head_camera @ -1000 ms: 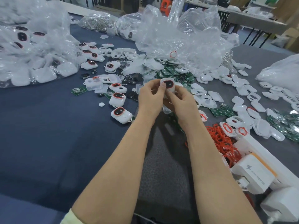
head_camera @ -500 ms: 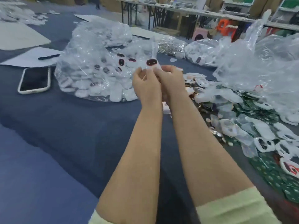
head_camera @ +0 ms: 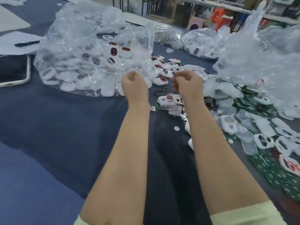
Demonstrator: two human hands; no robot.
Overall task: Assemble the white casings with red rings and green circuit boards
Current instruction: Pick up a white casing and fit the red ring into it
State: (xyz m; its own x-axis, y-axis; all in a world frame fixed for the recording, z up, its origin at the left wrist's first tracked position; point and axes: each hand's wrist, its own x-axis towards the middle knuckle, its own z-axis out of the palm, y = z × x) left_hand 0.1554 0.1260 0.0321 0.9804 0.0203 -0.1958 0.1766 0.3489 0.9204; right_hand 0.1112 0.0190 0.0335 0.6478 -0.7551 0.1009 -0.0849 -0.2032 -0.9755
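Both hands hang above the blue surface (head_camera: 56,127) at mid-frame, apart. The left hand (head_camera: 134,83) has its grip curled with the palm turned away, so I cannot tell if it holds anything. The right hand (head_camera: 188,83) is curled too, blurred, with nothing showing in its grip. White casings (head_camera: 162,80) with dark, red-ringed windows lie just beyond the hands. More sit in the clear bag (head_camera: 73,46) at upper left. Green boards (head_camera: 267,172) spread at lower right.
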